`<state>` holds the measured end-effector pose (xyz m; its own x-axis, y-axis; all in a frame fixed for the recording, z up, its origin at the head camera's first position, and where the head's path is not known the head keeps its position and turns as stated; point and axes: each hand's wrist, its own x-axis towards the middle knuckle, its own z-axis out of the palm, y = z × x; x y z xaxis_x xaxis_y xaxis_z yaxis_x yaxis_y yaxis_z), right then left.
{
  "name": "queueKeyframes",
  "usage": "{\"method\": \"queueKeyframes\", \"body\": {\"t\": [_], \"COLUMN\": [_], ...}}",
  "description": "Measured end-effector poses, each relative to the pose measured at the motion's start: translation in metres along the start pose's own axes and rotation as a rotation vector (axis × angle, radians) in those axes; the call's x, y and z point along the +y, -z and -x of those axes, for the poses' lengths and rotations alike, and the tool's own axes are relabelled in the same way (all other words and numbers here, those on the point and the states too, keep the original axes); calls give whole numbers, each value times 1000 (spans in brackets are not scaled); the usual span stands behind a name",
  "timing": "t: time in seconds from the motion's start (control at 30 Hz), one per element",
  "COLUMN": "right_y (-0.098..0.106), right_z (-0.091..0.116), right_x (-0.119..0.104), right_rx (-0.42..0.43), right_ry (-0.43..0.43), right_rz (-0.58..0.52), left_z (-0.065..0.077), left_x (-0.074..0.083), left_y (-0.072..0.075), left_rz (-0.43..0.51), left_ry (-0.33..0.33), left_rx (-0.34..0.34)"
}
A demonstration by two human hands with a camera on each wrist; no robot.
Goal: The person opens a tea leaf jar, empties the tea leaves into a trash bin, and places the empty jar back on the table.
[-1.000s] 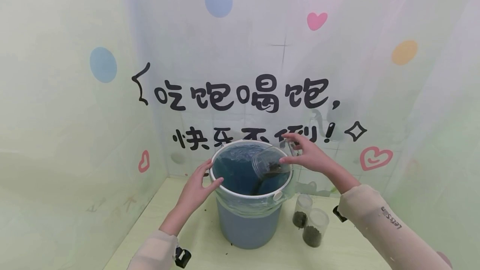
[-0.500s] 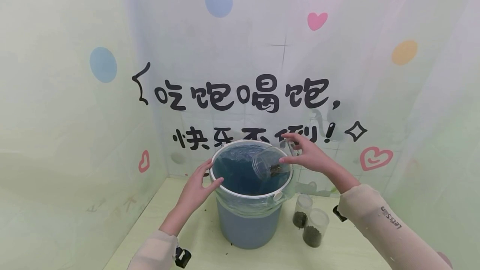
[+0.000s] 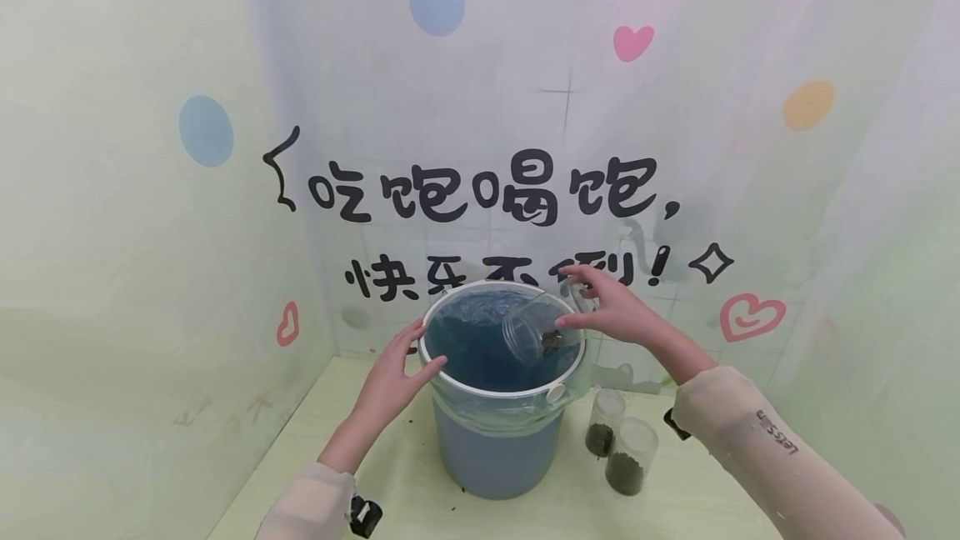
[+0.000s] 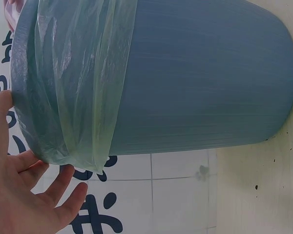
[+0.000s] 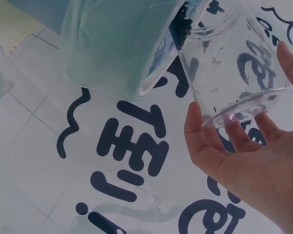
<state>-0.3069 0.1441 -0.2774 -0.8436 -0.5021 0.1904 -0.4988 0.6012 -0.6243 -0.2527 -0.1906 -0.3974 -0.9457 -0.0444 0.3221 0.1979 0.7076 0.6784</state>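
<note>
In the head view a blue trash can (image 3: 495, 457) with a white rim stands upright, lined with a translucent green plastic bag (image 3: 491, 417) folded over the rim. My left hand (image 3: 386, 377) rests on the can's left rim, thumb and fingers spread; the left wrist view shows its fingertips touching the bag. Over the opening, my right hand (image 3: 618, 315) grips a clear plastic jar (image 3: 528, 332) near its base. The jar tilts with its mouth toward the inside of the can. Dark granules (image 5: 182, 23) show by the jar's mouth in the right wrist view; the jar's walls carry a few specks.
Two clear jars, a rear one (image 3: 606, 422) and a front one (image 3: 632, 461), each partly filled with dark granules, stand right of the can on the pale table (image 3: 390, 482). Dark crumbs lie about the can. A printed curtain (image 3: 480, 107) hangs close behind.
A dark stream of granules ran from the jar into the can a second ago; now only a small dark patch shows at the jar. Both hands have hardly moved.
</note>
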Motion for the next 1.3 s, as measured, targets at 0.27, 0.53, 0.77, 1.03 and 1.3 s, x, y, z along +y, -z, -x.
{"method": "queueKeyframes", "body": {"t": [0.27,0.53,0.77,1.03,1.3], "right_y": [0,-2,-3,-3,-3], "right_z": [-4,-7,-8,-7,-8], "right_x": [-6,-11,-11,-13,-12], "right_rx": [2,-5,-5,-12,-13], "right_ry": [35,59,64,59,68], "right_rz": [67,131,169,170,165], "left_z": [0,0,0,0,0], "left_x": [1,0,0,0,0], "left_y": [0,0,0,0,0], "left_rz": [3,-2,1,-4,0], "left_ry": [3,0,-2,3,5], "left_rx": [-2,-4,-5,-4,-5]}}
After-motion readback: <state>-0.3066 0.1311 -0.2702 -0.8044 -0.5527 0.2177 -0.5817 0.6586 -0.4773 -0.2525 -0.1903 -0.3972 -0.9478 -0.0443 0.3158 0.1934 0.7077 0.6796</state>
